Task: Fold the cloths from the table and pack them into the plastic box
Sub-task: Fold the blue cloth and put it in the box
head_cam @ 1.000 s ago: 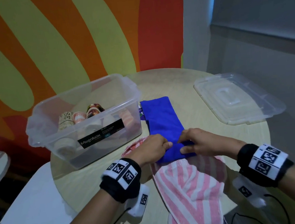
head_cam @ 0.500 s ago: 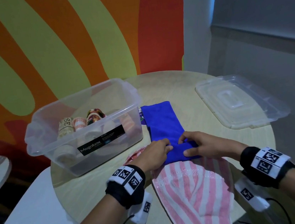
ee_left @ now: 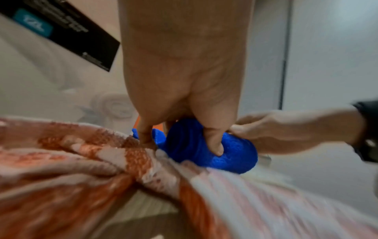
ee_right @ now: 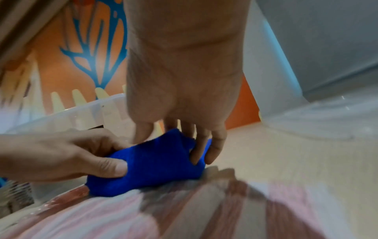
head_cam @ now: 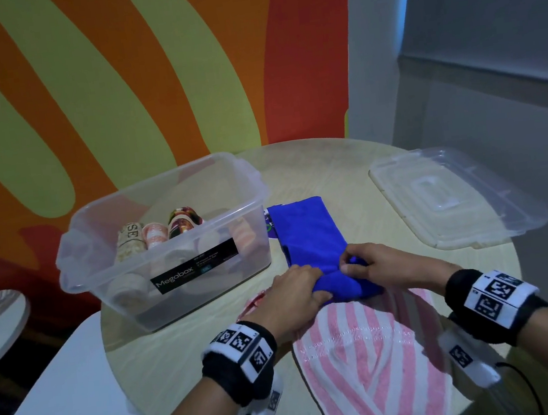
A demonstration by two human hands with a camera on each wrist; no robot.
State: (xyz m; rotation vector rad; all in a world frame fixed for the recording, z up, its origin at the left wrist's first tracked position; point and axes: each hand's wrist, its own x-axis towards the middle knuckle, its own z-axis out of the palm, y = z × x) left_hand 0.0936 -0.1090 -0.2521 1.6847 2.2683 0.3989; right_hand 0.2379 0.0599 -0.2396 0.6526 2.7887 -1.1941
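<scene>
Both my hands, left hand (head_cam: 298,292) and right hand (head_cam: 382,268), grip the half-rolled blue cloth (head_cam: 310,234) on the worktop (head_cam: 347,170); rolled cloths (head_cam: 131,240) fill the plastic box (head_cam: 161,200); striped cloth (head_cam: 371,364) remains unfolded.

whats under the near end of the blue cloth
The rolled near end of the blue cloth lies on the pink striped towel. Whatever is beneath that towel there is covered.

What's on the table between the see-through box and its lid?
The blue cloth lies between the plastic box and the lid, with bare table beside it. The head view shows this; both hands are rolling its near end.
</scene>
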